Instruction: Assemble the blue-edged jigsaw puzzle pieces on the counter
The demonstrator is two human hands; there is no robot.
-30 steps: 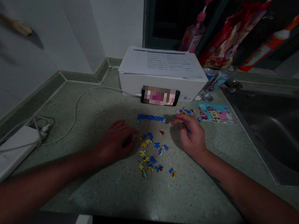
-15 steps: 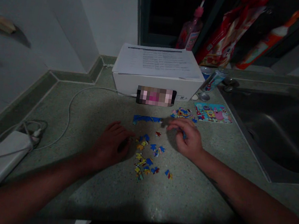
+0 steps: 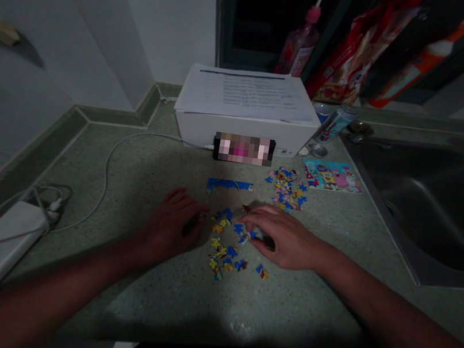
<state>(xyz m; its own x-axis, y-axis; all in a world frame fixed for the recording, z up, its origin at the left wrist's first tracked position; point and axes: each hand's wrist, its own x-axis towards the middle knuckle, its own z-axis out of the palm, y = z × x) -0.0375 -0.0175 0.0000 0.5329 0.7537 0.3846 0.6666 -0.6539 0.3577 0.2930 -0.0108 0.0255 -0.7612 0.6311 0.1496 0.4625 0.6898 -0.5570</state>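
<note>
My left hand [image 3: 175,221] rests on the counter left of the loose jigsaw pieces [image 3: 218,244]. Its thumb and fingers come together around a small puzzle piece [image 3: 203,216], mostly hidden by the fingertips. My right hand [image 3: 283,237] is over the right side of these pieces, thumb apart from the fingers, with no piece visible in its grasp. By its fingertips lies a reddish-brown piece [image 3: 245,207]. Beyond both hands is a joined blue strip of puzzle [image 3: 229,185]. A denser pile of pieces [image 3: 288,191] sits behind my right hand.
A picture card [image 3: 333,176] lies near the sink [image 3: 427,209]. A phone [image 3: 244,150] leans on a white box [image 3: 245,129] topped with a printed sheet. Its cable [image 3: 107,170] runs left to a power strip [image 3: 7,248]. Cans [image 3: 334,124] and bottles stand behind.
My right hand has moved from beside the blue strip towards me, over the loose pieces, uncovering the denser pile. My left hand has stayed in place.
</note>
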